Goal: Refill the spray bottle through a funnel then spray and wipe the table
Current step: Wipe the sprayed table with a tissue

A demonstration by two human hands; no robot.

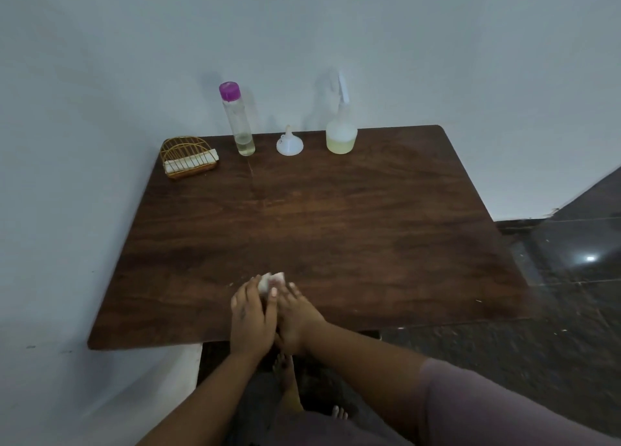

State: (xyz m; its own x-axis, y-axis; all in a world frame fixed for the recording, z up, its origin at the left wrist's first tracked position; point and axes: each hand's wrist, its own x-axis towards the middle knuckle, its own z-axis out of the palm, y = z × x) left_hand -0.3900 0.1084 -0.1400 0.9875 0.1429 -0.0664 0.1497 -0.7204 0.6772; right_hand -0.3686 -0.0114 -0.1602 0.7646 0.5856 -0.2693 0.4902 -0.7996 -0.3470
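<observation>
- At the tabletop's (336,227) near edge, the left hand (250,314) and right hand (295,314) press together around a small white wad (272,279), probably a tissue; fingers of both close on it, though blur hides the exact grip.
- The middle of the tabletop is bare wood, open from the hands to the far row.
- Far left corner: a gold wire holder (188,158) with white folded sheets lying in it.
- Along the far edge, a clear bottle (238,123) with a purple cap, a little pale liquid at its bottom.
- Beside it, a white funnel (289,143) stands mouth down.
- Right of that, the spray bottle (341,126), yellowish liquid filling its lower part.
</observation>
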